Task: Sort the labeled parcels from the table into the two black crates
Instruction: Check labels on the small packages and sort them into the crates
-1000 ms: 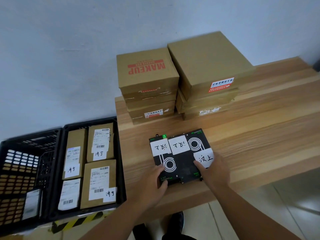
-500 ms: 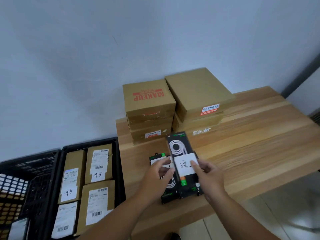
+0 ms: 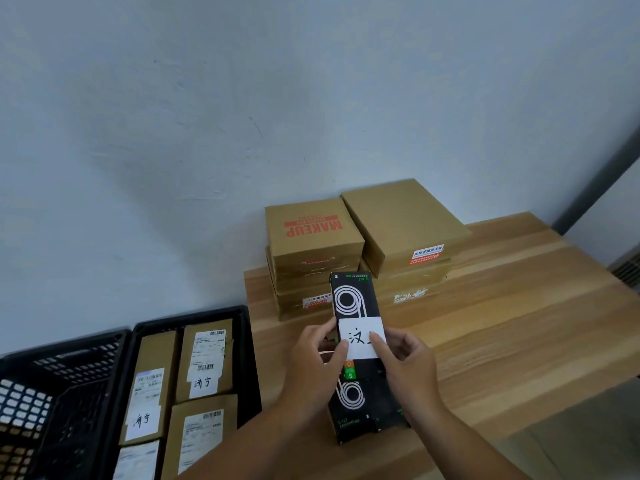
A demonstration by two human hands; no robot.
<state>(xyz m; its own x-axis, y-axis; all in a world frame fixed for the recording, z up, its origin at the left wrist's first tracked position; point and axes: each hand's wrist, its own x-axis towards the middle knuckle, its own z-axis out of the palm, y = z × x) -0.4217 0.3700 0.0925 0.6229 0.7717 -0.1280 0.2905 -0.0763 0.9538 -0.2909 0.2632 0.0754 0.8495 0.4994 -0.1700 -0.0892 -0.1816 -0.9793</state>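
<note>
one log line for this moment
phase: label check | left hand: grips black parcel | right hand: same parcel, thumb on label | crate beside table: holds brown parcels

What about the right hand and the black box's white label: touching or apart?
Touching. Head view: the right hand holds the black box, its thumb lying over the white label, hiding part of the writing.

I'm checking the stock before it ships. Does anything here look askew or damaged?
The top cardboard box of the right stack sits twisted against the boxes under it. In the black crate, the shipping label on the rear brown parcel looks ragged along its right edge. Nothing else stands out.
</note>
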